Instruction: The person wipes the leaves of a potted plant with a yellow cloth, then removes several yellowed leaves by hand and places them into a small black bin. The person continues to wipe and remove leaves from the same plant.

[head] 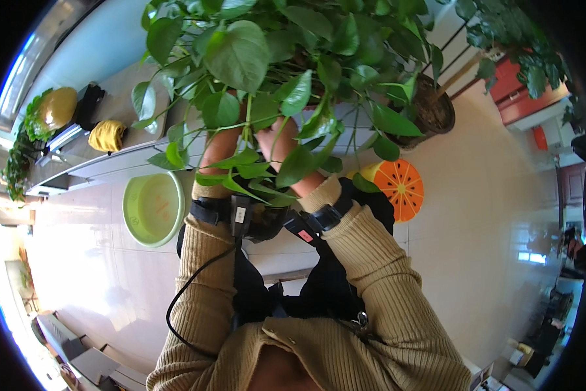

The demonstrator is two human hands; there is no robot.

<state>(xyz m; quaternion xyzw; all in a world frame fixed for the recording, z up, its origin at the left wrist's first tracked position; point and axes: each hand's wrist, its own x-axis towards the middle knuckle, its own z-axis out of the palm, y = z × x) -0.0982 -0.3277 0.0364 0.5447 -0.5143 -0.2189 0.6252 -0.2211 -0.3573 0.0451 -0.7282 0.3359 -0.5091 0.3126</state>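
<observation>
A large leafy pothos plant [237, 56] with heart-shaped green leaves fills the top middle of the view. Both my arms reach in under its trailing stems. Leaves cover most of my left hand [230, 131]; only some skin near the wrist shows between them. Just to its right, my right hand [276, 134] is partly visible among the stems, its fingers hidden by foliage. What either hand holds cannot be seen. Below my wrists, between my knees, a dark rounded object [268, 222] is partly hidden by leaves and by the straps on my sleeves.
A green plastic basin [153, 229] stands on the tiled floor at left. Beyond it, a low cabinet [141, 129] carries a yellow cloth [108, 136]. At right are an orange fruit-slice-patterned stool or cushion [401, 189] and a potted plant's dark pot [432, 110].
</observation>
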